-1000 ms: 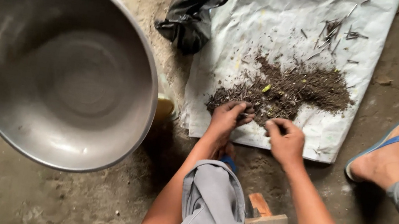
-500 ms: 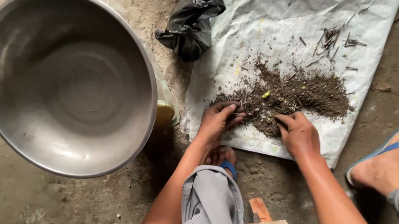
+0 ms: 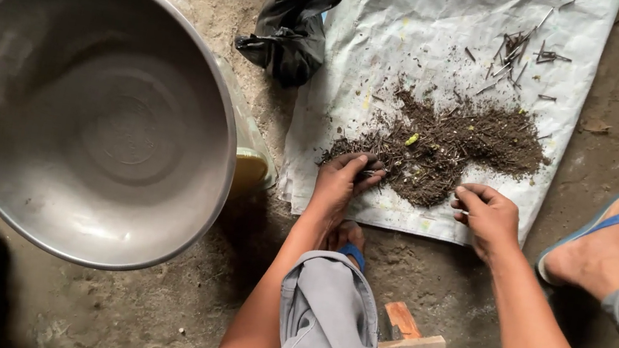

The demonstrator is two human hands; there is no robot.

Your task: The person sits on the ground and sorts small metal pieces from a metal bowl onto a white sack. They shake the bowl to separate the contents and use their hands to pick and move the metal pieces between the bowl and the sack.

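Dirt floor, white sack (image 3: pixel 432 28): dark pile (image 3: pixel 455 143) touching left hand (image 3: pixel 341 183), beside right hand (image 3: pixel 489 215).

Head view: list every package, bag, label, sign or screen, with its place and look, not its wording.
Black plastic bag: crumpled, on the ground at the upper left edge of the sheet.
White woven sack sheet: spread flat under the dark plant debris, faint coloured marks.
No labels, signs or screens show.

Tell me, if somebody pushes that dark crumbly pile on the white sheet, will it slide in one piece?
Probably not. The dark pile looks like loose crumbs and thin stalks, so it would likely spread and scatter. It seems light; the left hand rakes its edge with fingertips alone. The white sheet looks thin and crinkly, likely bunching.
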